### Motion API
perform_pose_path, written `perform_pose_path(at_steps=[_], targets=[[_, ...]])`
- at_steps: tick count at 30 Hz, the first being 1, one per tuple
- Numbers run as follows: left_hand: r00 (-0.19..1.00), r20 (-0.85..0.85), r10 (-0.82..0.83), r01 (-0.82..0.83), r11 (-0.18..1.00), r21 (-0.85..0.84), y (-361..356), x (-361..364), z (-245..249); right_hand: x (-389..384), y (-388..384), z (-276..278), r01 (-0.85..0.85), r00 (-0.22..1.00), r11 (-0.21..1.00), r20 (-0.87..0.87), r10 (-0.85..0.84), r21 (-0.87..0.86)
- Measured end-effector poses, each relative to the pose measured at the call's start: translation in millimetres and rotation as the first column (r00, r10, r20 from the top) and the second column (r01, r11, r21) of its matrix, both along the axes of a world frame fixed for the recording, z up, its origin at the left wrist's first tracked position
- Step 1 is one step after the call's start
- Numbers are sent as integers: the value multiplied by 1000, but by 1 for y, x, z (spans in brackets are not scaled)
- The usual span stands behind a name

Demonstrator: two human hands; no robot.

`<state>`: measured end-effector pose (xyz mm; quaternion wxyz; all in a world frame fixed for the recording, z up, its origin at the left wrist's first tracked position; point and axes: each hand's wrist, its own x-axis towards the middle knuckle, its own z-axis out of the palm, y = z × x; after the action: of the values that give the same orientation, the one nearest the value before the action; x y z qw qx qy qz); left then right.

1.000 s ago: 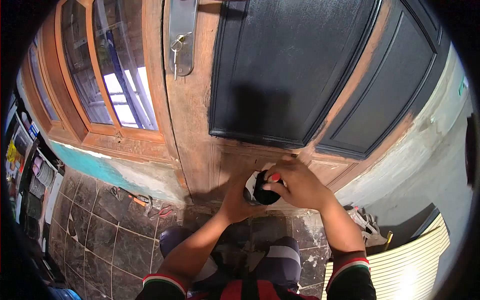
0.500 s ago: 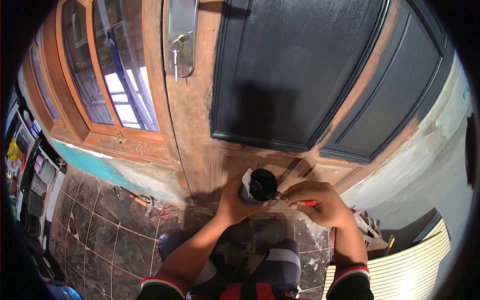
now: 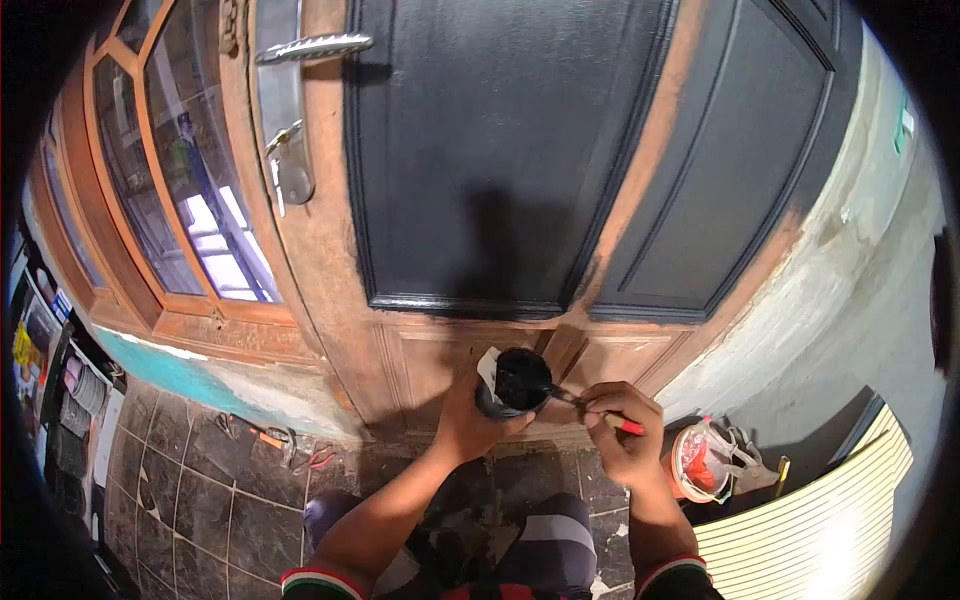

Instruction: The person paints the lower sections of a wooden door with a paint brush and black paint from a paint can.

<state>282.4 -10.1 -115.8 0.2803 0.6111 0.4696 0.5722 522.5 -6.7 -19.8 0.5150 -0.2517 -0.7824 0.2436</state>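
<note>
My left hand is wrapped round the side of a cup of black paint, with a pale torn flap at its left rim. In my right hand is a paintbrush with a red handle end. Its head reaches over the right rim of the cup; the bristles blend into the dark paint. Just beyond both hands stands a wooden door. Its large upper panel and the narrower right panel are black, while the lower panels show bare wood.
A lever handle and keys are on the door's left side. Tools lie on the tiled floor at left. To the right stand a bucket and a ribbed cream sheet. A window is at left.
The view has tilted up and turned right, bringing the door handle and bucket into sight. My right hand has swung the brush to a steeper slant at the cup's rim.
</note>
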Motion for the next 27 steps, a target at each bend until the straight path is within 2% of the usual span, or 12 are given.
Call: perform_pose_path(at_steps=[4,7,11,13,15,20,23,24,26,27], targets=[[998,55,-21,19,999,27,18,28,28,14,1,9,176,975,978,-155,-158,113],[996,84,-31,28,999,35,32,42,30,19,8,23,336,939,901,-171,-298,273],[999,42,11,-12,1000,22,38,39,19,17,21,36,386,912,906,-218,-346,174],[999,-1,37,-36,998,45,26,33,31,16,33,30,380,923,897,-161,-351,225],[999,29,41,-40,999,-23,13,23,18,12,40,18,340,940,909,-108,-323,243],[995,95,21,-19,1000,-23,6,9,-8,6,72,25,299,935,879,68,-347,370],[997,62,37,-33,997,-69,7,11,-16,-4,84,80,392,912,762,-109,-396,515],[995,97,11,-6,999,-46,10,13,-21,-6,87,92,433,897,718,-185,-401,546],[986,162,-46,47,999,0,14,14,-32,-6,86,93,492,870,643,-294,-396,587],[988,144,-52,51,999,6,15,13,-31,-7,87,78,485,870,644,-252,-424,591]])
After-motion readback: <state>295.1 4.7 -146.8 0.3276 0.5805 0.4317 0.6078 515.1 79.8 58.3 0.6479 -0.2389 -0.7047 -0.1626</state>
